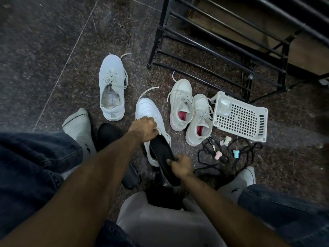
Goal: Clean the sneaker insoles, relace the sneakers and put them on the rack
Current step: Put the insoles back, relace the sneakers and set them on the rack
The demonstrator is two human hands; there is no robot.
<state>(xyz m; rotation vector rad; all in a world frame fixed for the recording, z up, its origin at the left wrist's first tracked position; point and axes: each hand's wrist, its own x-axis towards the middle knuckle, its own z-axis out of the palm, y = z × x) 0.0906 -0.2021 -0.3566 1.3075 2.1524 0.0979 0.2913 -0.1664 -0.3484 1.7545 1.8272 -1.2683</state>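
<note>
From the head view, our left hand (145, 128) clenches the smooth white leather sneaker (148, 111) at its tongue on the floor; our right hand (179, 165) pinches the flat black insole (162, 154), half inside. Best keep the shoe pinned, slide it straight. Dark speckled stone floor (53, 50), black metal rack (222, 41) beyond.

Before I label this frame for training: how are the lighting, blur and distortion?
Head view: dim, bluish light; wide-angle bending bows the shoe rack bars and floor seams; top-left floor smeared; centre fairly sharp, the left hand on the white sneaker and the right hand gripping the black insole both readable.
</note>
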